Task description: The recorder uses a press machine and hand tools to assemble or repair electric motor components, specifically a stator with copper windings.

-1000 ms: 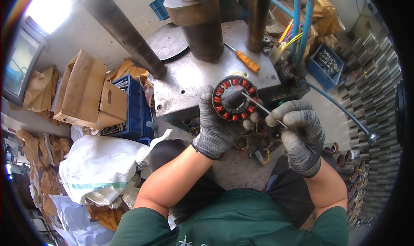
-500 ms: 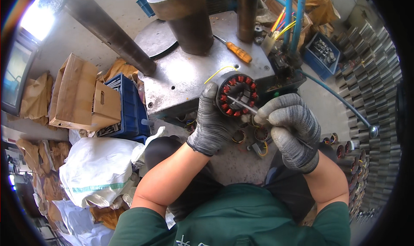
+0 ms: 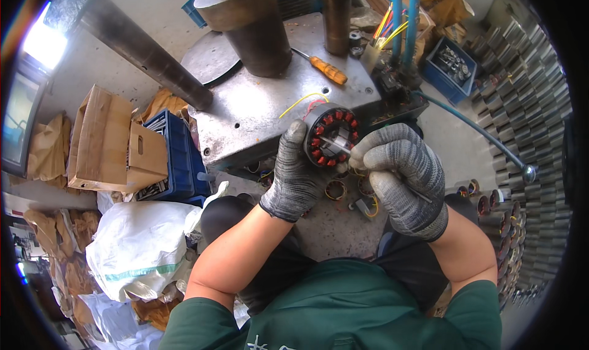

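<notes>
A round motor stator (image 3: pixel 330 136) with red-wound coils is gripped in the gloved left hand (image 3: pixel 299 172), the thumb laid up along its left rim and the fingers curled beneath it, out of sight. It is held at the front edge of the grey steel press table (image 3: pixel 245 114), just as it was half a second ago, though the view has been tilted so that hands and stator now sit slightly lower in the picture. The gloved right hand (image 3: pixel 402 175) is clenched around a thin metal rod (image 3: pixel 338 145), whose tip is laid across the stator's open centre; a further length of the rod can be seen emerging behind the hand. One second ago the right hand was held lower and further from the stator; it has since been brought close, so that its knuckles are now just beside the stator's right rim. A yellow wire (image 3: pixel 302 101) is seen arching from the top of the stator over the table. An orange-handled screwdriver (image 3: pixel 327 70) is left lying on the table, unmoved throughout. Loose copper coil rings (image 3: pixel 335 190) are scattered on the floor below the hands.
</notes>
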A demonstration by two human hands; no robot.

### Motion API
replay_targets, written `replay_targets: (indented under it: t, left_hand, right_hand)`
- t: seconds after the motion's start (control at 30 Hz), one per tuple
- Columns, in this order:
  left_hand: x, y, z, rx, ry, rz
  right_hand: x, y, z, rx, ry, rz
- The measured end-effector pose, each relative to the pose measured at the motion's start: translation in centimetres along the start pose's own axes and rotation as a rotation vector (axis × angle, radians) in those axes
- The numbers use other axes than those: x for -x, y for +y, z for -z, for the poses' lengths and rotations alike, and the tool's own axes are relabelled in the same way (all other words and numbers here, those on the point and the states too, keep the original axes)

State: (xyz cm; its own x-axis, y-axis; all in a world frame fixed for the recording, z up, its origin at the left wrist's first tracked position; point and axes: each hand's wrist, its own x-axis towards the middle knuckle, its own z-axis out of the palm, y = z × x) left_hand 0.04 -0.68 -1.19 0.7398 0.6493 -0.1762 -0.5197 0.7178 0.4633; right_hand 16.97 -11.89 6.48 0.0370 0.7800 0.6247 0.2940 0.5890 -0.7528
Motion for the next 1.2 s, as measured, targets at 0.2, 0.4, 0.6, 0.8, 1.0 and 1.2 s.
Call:
replay_targets:
  t: [0.2, 0.4, 0.6, 0.8, 1.0, 1.2]
  left_hand:
    - [-0.4, -0.5, 0.0, -0.067, 0.043, -0.073]
    - [-0.8, -0.1, 0.6, -0.184, 0.034, -0.113]
    - [-0.9, -0.6, 1.3, -0.305, 0.035, -0.113]
    - [-0.9, -0.2, 0.6, -0.166, 0.027, -0.051]
    - [-0.9, -0.9, 0.7, -0.167, 0.031, -0.031]
    - [-0.8, -0.8, 0.5, -0.371, 0.005, -0.121]
  right_hand:
    - [-0.3, -0.2, 0.0, 0.244, -0.055, 0.072]
    - [-0.6, 0.5, 0.1, 0.248, -0.081, 0.111]
    - [-0.4, 0.7, 0.9, 0.201, -0.08, 0.093]
    - [-0.1, 1.2, 0.9, 0.089, -0.028, 0.068]
    - [-0.3, 1.1, 0.8, 0.154, -0.066, 0.085]
    - [-0.2, 0.5, 0.1, 0.272, -0.098, 0.086]
